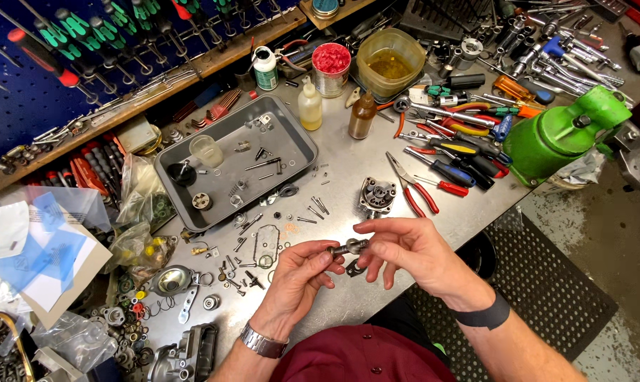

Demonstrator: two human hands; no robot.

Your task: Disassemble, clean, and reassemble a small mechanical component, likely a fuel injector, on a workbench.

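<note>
The scene is brightly and evenly lit from overhead, with colours vivid and well saturated. The steel counter (348,177) returns a soft, diffuse sheen rather than hard glare, brightest around its middle. Shadows are short and faint; small soft ones sit under the grey tray (292,152) rim and beneath both hands. The centre is sharp, down to tiny screws and springs. Wide-angle distortion bends the shelf edge and pegboard (23,92) at the upper left, and the corners stretch and soften slightly. The floor mat (546,297) at lower right lies darker than the counter.
</note>
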